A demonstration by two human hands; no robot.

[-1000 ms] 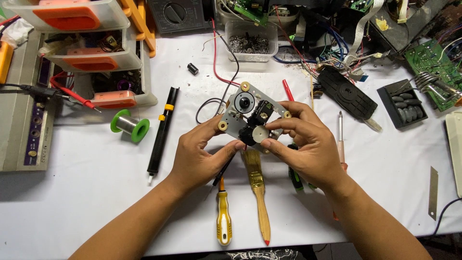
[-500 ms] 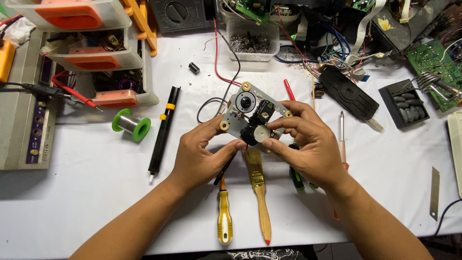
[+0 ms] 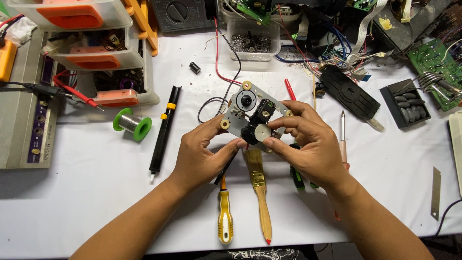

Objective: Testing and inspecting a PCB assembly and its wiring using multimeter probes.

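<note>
White table (image 3: 86, 192), head view. Left hand (image 3: 199, 156) and right hand (image 3: 308, 144) both grasp the metal drive mechanism (image 3: 252, 115) just above centre. Paintbrush (image 3: 260, 192) at 6 o'clock below it; yellow screwdriver (image 3: 224, 216) at 7 o'clock.

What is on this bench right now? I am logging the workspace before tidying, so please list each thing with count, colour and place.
drive mechanism: 1, grey plate with black parts, centre, held in both hands
paintbrush: 1, wooden handle, below the mechanism
screwdriver: 1, yellow handle, left of the paintbrush
solder spool: 1, green, left of centre
desoldering pump: 1, black with yellow band, right of the spool
parts drawers: stack, clear with orange fronts, top left
screw tub: 1, clear, top centre
capacitor: 1, black, left of the tub
circuit board: 1, green, far right
table: 1, white
left hand: 1, grips the mechanism's left side
right hand: 1, grips its right side
</note>
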